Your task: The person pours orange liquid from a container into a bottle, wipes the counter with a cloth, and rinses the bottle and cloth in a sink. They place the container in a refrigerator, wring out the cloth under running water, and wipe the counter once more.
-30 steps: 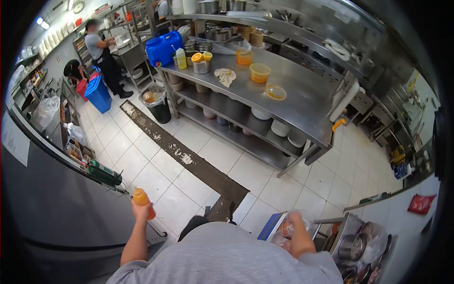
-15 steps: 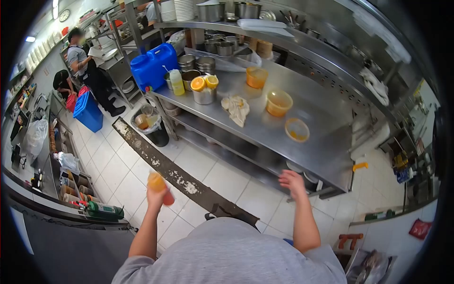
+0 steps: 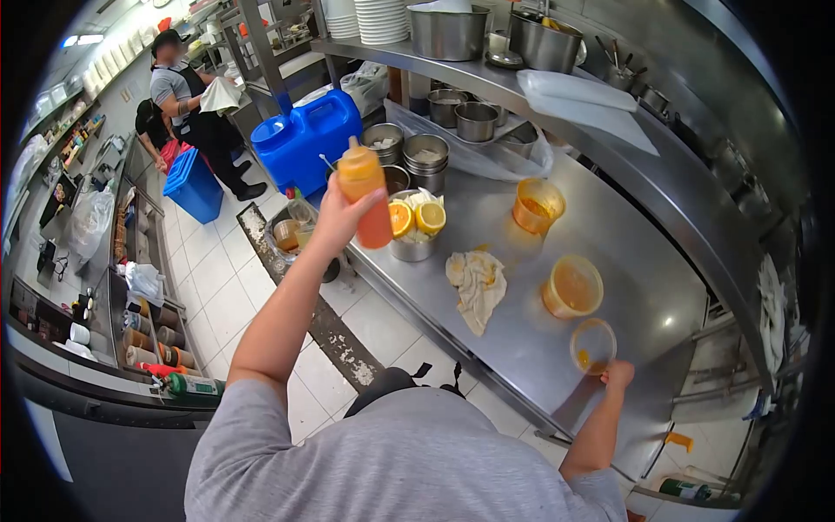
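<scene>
My left hand (image 3: 339, 219) is wrapped round a squeeze bottle (image 3: 364, 196) with orange and red contents, raised in front of the metal pot with cut oranges (image 3: 412, 248). At the steel table's near edge, my right hand (image 3: 618, 375) has closed fingers at the rim of a clear round lid or shallow container (image 3: 594, 347) with an orange smear. Behind that is a tub with orange residue (image 3: 572, 287). Another orange-stained tub (image 3: 537, 207) stands farther back. A stained cloth (image 3: 477, 290) lies left of the tubs.
A blue jerrycan (image 3: 306, 137) and metal pots (image 3: 426, 158) stand at the table's far left. Overhead runs a steel shelf (image 3: 557, 104). Two people stand at the back left beside a blue bin (image 3: 193, 185). A bin with waste (image 3: 285, 235) is below the table's left end.
The view has moved closer to the table. My left hand has risen with the bottle. My right hand has moved from beside the table to the clear lid or container and closed at its rim.
</scene>
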`<state>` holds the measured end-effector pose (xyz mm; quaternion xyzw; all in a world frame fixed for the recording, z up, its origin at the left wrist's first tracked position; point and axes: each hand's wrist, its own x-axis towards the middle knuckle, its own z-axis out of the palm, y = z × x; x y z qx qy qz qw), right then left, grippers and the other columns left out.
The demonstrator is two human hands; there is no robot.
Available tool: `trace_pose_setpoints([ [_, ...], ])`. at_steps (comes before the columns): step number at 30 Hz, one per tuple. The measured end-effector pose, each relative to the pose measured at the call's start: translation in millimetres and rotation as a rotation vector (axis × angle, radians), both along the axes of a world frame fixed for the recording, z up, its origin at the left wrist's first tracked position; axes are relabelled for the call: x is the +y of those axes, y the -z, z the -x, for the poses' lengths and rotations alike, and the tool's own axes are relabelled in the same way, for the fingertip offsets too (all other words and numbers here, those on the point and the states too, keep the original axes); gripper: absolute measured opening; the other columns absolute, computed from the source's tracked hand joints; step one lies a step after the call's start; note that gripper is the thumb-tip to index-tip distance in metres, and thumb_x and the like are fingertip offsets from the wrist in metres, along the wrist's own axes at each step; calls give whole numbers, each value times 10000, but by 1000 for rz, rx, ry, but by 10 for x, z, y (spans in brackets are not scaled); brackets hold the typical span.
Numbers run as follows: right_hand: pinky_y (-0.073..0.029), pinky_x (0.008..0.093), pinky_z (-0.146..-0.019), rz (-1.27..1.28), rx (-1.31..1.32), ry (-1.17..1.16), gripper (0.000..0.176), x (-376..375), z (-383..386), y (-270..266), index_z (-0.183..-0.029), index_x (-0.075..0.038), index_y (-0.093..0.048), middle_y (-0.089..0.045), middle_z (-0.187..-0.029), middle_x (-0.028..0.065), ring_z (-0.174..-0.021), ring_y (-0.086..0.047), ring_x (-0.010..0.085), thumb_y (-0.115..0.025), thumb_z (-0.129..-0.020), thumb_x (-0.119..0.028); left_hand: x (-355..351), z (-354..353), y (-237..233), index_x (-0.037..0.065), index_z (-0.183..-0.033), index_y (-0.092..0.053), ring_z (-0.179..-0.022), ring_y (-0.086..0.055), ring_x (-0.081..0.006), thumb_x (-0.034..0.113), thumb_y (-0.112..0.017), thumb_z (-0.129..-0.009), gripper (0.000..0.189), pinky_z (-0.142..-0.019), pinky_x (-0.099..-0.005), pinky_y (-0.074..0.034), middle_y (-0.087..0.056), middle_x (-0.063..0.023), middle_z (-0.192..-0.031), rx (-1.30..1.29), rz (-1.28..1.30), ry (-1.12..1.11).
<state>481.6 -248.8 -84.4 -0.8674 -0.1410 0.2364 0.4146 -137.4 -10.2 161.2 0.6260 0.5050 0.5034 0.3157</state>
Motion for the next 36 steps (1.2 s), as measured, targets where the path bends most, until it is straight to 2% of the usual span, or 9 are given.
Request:
trace_pose_setpoints([
  [2, -453, 340, -352, 182, -241, 90, 271, 74, -61, 88, -583, 33, -580, -522, -499, 101, -372, -505, 196, -573, -816, -104, 541, -126, 36, 20, -1303, -394, -1133, -565, -200, 266, -757, -829, 645, -960, -348, -461, -568, -111, -1221, -127, 12, 93],
  [8, -452, 379, -341, 291, -224, 89, 272, -291, -251, 556, -574, 56, -535, -525, -502, 137, -378, -516, 240, -610, -783, -100, 1839, -747, 233, 57, -1286, -440, -1099, -581, -190, 201, -766, -800, 603, -958, -353, -464, -575, -64, -1210, -574, 409, 650],
  [11, -456, 397, -352, 33, -72, 427, 240, -197, 100, 317, -633, 61, -555, -547, -523, 153, -392, -535, 250, -607, -792, -111, 2378, -1155, 513, 51, -1267, -471, -1088, -593, -206, 153, -791, -689, 669, -933, -372, -473, -613, -77, -1150, -343, 498, 773],
  [18, -409, 364, -369, 299, -47, 435, 130, 30, 359, 242, -717, 20, -542, -522, -569, 95, -455, -508, 206, -572, -811, -65, 2811, -1798, 1184, -19, -1317, -434, -1097, -602, -274, 102, -816, -592, 829, -936, -343, -465, -606, -165, -1211, 587, 340, 609],
  [20, -455, 366, -370, 38, -131, 580, 209, 46, 374, 174, -731, 34, -586, -575, -556, 147, -425, -557, 237, -624, -796, -160, 2878, -1772, 1253, -22, -1354, -404, -1137, -581, -274, 83, -803, -602, 858, -947, -337, -459, -583, -179, -1251, 537, 362, 577],
  [22, -488, 339, -433, 180, -416, 336, 118, -235, -159, 479, -839, 16, -597, -637, -692, 133, -530, -606, 205, -596, -833, -102, 2890, -1622, 1175, 0, -1416, -354, -1217, -528, -276, 42, -769, -629, 891, -973, -330, -446, -534, -199, -1323, 414, 320, 491],
  [24, -517, 310, -528, -555, -248, 742, 131, 279, 227, -265, -982, 6, -589, -664, -867, 115, -713, -640, 181, -592, -859, -40, 2789, -1271, 751, 35, -1443, -336, -1285, -464, -281, 3, -723, -670, 865, -1012, -334, -418, -488, -207, -1374, 247, 243, 497],
  [31, -509, 307, -826, -512, -754, 147, 365, 2435, 1309, -1558, -1183, -12, -613, -689, -999, 87, -860, -656, 176, -659, -821, -6, 2274, -367, 224, 28, -1366, -444, -1283, -462, -239, -52, -606, -802, 592, -1066, -350, -358, -527, -140, -1333, 4, 281, 602],
  [36, -477, 424, -905, -117, -1298, -637, 289, 3656, 1920, -799, -1096, -88, -648, -627, -1085, 132, -1064, -571, 327, -552, -834, -12, 1888, -212, 351, -6, -1274, -513, -1229, -502, -193, -57, -591, -836, 447, -1043, -323, -367, -557, -96, -1275, 38, 233, 673],
])
